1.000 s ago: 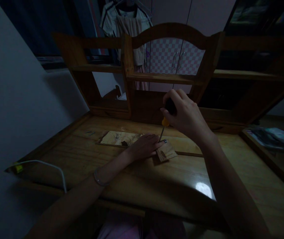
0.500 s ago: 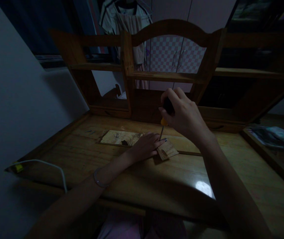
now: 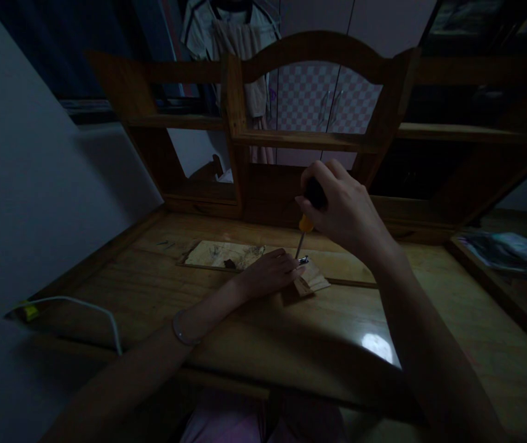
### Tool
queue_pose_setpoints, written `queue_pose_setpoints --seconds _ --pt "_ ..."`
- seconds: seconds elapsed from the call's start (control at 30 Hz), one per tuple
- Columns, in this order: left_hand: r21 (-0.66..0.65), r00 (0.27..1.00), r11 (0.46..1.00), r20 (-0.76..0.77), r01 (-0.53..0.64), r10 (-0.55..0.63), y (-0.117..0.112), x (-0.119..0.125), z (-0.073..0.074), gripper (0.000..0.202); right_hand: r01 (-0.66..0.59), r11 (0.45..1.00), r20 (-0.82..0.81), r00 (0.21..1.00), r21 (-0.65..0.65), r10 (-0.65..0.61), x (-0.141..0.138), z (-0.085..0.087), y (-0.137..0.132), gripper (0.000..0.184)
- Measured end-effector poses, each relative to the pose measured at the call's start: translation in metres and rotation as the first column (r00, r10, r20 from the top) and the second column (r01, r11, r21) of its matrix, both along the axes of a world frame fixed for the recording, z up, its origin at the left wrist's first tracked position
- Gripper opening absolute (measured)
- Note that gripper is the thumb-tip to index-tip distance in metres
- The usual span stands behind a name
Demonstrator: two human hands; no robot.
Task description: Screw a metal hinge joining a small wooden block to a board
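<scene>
Your right hand (image 3: 344, 203), just right of the middle of the frame, has its fingers wrapped around the black upper end of a screwdriver with a black-and-yellow handle (image 3: 306, 223) and a slim metal shaft. The tool stands nearly upright with a slight tilt, its tip reaching down beside your left hand (image 3: 268, 272).

The left hand lies flat at the centre of the frame. Its fingers are close together over a small, light-brown wooden piece (image 3: 317, 282) with a darker patch near its lower edge; whether they pinch it or only press it down, you cannot tell from here. That piece sits right of centre, angled across the lower edge of a long, pale wooden strip (image 3: 212, 253) on the glossy yellowish-brown wooden worktop (image 3: 152, 289).

What has just changed is small: your left fingertips have shifted and now lie just below a little shiny metal fitting (image 3: 303, 260), which shows more plainly than it did half a second ago. The screwdriver keeps almost the same place and lean. For the work in hand, that suggests you are adjusting the steadying hold rather than moving the tool to another spot. The exact contact at the tip is too dark to make out.
</scene>
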State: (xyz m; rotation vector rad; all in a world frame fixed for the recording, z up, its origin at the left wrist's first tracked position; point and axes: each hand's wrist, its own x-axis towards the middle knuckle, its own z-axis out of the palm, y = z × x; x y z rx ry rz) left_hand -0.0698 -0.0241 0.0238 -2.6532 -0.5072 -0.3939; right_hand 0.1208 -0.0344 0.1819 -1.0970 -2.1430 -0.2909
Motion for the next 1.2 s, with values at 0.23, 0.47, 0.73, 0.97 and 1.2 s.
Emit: queue_pose_setpoints --seconds 0.23,0.47,0.73,0.97,1.2 --pt "-0.034 0.999 0.999 0.002 0.036 -0.036 0.005 -0.001 -0.002 0.033 -0.007 1.000 0.004 1.000 -0.002 0.007 0.000 0.001 -0.001 0.017" --pt "-0.299 0.948 0.951 0.316 0.084 0.015 0.013 -0.011 0.000 0.060 -0.011 1.000 0.009 1.000 -0.018 0.011 0.004 0.000 0.001 0.017" --pt "-0.744 0.705 0.630 0.568 0.221 0.424 0.018 0.000 -0.005 0.041 -0.027 0.999 0.016 0.999 -0.038 0.028 0.003 0.001 -0.002 0.028" --pt "-0.788 0.748 0.581 0.509 0.205 0.427 0.018 0.004 -0.010 0.021 -0.078 0.995 -0.002 0.997 -0.055 0.078 0.002 0.003 -0.006 0.042" --pt "-0.794 0.695 0.559 0.541 0.238 0.473 0.022 0.004 -0.017 0.019 -0.030 1.000 -0.002 1.000 -0.005 0.030 0.003 0.003 -0.002 0.026"
